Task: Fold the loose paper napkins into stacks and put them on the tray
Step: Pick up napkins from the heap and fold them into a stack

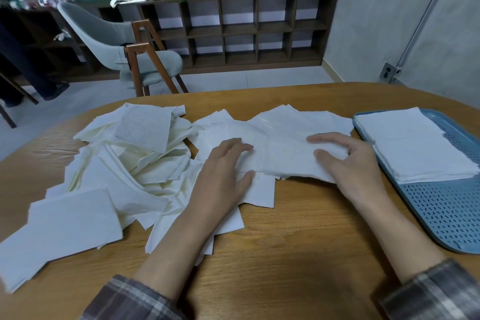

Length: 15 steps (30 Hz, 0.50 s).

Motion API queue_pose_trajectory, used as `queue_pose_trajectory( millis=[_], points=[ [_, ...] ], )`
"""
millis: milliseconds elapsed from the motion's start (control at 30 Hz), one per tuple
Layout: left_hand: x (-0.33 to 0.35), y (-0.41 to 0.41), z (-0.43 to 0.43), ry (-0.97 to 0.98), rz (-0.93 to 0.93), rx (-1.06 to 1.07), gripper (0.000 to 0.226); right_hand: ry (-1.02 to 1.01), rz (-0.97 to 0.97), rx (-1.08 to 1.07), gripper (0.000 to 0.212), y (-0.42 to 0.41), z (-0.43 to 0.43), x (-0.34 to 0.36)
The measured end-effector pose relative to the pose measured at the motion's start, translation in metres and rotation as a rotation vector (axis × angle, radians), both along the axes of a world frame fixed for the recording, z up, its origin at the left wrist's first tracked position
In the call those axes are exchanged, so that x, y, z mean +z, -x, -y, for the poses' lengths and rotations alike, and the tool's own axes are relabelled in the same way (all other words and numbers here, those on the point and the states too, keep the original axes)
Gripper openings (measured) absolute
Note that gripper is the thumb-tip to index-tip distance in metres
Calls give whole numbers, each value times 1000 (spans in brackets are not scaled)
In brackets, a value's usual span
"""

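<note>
From what I see we're early on: one stack (415,148) lies on the tray (441,202) at the right, while a big heap of loose napkins (135,158) covers the left and middle of the counter (285,254). My left hand (223,171) lies flat, fingers straight, pressing the left end of the napkin (283,153) in the middle. My right hand (348,161) arches over its right end, thumb and fingers curled and pinching the paper just beside the tray.
</note>
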<state>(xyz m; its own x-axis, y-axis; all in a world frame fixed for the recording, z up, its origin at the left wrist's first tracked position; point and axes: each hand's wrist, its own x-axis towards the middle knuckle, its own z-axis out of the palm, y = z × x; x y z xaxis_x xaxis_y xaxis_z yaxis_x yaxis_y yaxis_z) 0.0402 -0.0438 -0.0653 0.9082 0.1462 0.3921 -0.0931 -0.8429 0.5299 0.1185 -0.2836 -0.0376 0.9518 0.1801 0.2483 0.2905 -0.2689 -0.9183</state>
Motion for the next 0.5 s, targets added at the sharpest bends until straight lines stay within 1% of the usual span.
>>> queue_pose_trajectory(
  millis=[100, 267, 400, 500],
  points=[
    [-5, -3, -2, -22, -29, 24, 45, -39, 9, -65, 34, -2, 1, -2],
    [-4, -3, 0, -26, 10, 26, 31, -63, -8, -79, 35, -2, 1, -6],
    [-2, -2, 1, -39, 112, 37, 19, -57, 14, -91, 38, -2, 0, -6],
    [4, 1, 2, -53, 176, 39, 14, -52, 34, -92, 40, -2, -1, -6]
  ],
)
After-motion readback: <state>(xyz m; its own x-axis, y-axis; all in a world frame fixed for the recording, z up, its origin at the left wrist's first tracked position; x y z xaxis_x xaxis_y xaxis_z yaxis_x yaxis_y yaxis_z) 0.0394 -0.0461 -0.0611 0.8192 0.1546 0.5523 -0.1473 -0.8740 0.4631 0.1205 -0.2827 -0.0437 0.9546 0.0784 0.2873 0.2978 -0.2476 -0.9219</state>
